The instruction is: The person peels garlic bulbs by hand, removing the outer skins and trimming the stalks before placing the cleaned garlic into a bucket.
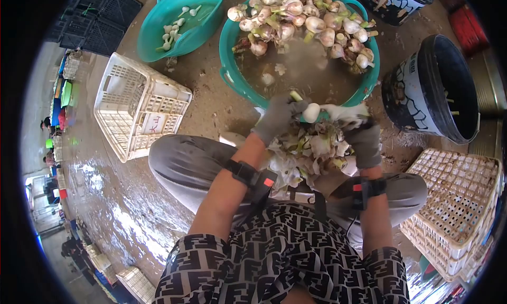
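Observation:
My left hand (277,117), in a grey glove, is closed around the stem of a peeled white garlic bulb (311,113) near the front rim of a teal tub (238,86). Just right of the bulb, my gloved right hand (362,137) grips a pale strip of garlic skin (343,113); its fingers are partly hidden. Unpeeled garlic bulbs (315,25) with stems are heaped at the tub's far side, above muddy brown water. Below my hands, between my legs, lies a pile of loose garlic peelings (303,153).
Several peeled bulbs (173,33) lie in a second teal basin (150,29) at upper left. A white crate (127,108) sits on its side at left. At right stand a black-and-white bucket (414,92) and stacked plastic crates (457,198). Wet floor (105,198) shines at left.

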